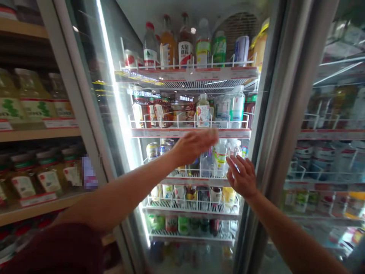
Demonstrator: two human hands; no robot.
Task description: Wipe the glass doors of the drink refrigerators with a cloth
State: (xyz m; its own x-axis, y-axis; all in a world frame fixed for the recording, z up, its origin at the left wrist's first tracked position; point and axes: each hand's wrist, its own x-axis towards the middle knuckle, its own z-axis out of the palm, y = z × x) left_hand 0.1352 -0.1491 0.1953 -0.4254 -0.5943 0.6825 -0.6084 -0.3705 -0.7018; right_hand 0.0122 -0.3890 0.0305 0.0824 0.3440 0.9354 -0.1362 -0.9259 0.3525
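Observation:
I face an open drinks cooler with wire shelves (185, 133) full of bottles and cans. My left hand (195, 146) reaches into the third shelf, fingers stretched flat and blurred, holding nothing, in front of clear water bottles (221, 158). My right hand (242, 177) is open with fingers spread, palm toward the same shelf's right end, close to the water bottles and the door frame (273, 125). Several cans (153, 150) stand left of my left hand.
The glass door (94, 114) is swung open to the left. Wooden shelves (37, 133) with bottled drinks stand at the far left. A second closed cooler (327, 152) is on the right. Cups and small bottles (194, 194) fill the lower shelves.

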